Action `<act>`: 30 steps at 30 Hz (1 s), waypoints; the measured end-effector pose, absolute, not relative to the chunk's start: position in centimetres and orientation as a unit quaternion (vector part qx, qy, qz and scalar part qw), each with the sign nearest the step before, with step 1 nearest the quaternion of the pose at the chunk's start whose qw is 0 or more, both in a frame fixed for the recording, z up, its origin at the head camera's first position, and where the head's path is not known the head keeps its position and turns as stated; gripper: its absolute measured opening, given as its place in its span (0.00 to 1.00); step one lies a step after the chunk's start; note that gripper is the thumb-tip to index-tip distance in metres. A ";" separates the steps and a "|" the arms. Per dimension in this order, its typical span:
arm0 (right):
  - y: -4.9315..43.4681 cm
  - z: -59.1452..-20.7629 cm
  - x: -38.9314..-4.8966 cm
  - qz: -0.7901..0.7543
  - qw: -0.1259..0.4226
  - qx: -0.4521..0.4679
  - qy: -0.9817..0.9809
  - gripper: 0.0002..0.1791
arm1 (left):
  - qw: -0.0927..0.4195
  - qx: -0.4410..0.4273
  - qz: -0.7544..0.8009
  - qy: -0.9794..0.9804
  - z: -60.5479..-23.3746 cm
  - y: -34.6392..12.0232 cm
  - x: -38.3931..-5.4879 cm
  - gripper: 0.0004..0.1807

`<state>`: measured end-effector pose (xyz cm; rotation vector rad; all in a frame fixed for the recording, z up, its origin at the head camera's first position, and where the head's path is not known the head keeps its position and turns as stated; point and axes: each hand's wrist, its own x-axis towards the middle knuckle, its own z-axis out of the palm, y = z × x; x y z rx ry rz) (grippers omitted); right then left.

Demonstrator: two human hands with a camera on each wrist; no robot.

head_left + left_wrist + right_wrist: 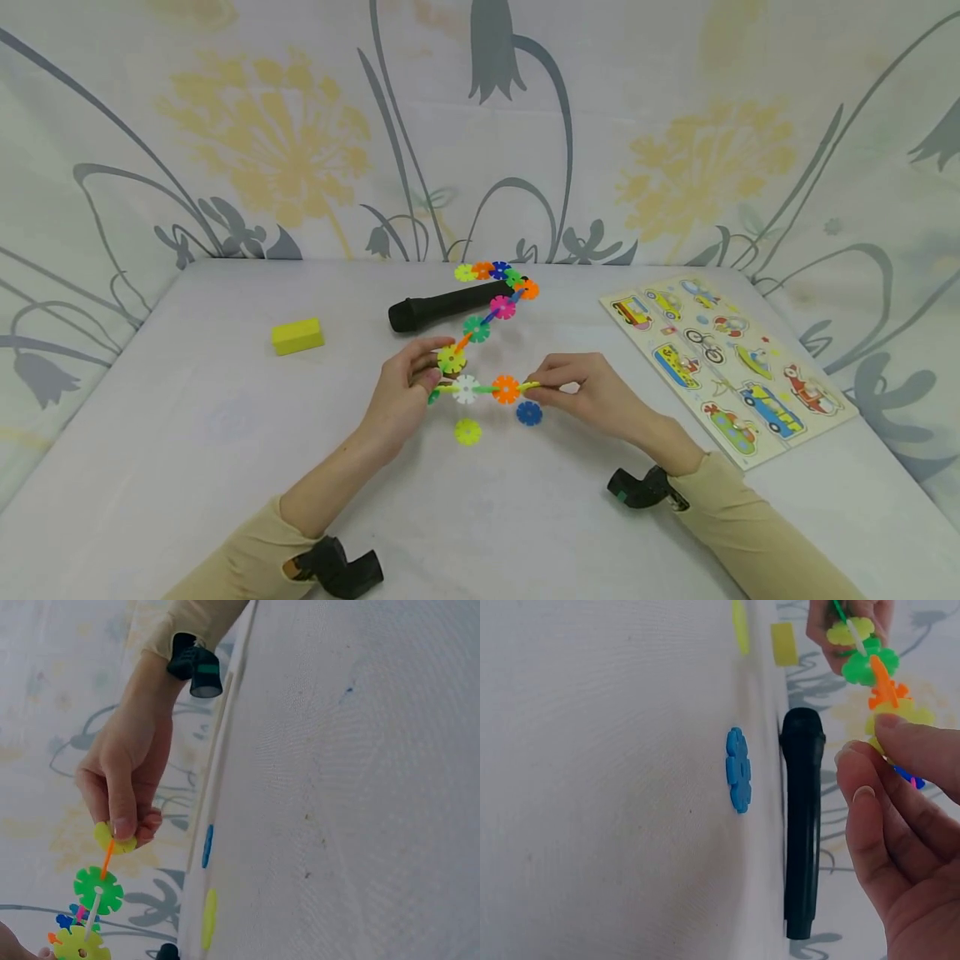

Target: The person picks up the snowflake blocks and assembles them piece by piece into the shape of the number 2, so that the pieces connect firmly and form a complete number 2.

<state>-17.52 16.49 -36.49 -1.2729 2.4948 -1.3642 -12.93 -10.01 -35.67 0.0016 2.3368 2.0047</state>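
Observation:
A chain of colourful flower-shaped linking discs (506, 389) runs between the two hands. At its bend, my left hand (393, 400) grips the chain close to a yellow disc (452, 360); the fingers partly hide a green disc there. My right hand (592, 393) pinches the yellow disc (922, 715) at the chain's right end, beside an orange one. From the left hand the other stretch goes back and up through green, pink and orange discs to a yellow disc (465, 272). Below the chain, a loose blue disc (529, 413) and a loose yellow disc (468, 432) lie on the table.
Behind the hands lies a black microphone (442, 307), partly overlapped by the chain in the head view. A yellow block (297, 337) is at the left. To the right is a picture puzzle board (693, 379) with vehicles. Patterned cloth (480, 183) hangs behind the white table.

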 end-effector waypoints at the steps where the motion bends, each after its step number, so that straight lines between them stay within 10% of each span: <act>1: 16.4 -36.5 -17.5 -0.439 0.010 -0.413 0.798 0.09 | 0.030 0.002 0.650 0.760 -35.7 -10.0 -12.9 0.25; 30: 16.1 -35.8 -17.0 -0.403 -0.066 -0.480 0.776 0.09 | 0.026 0.000 0.659 0.752 -36.1 -9.4 -12.4 0.25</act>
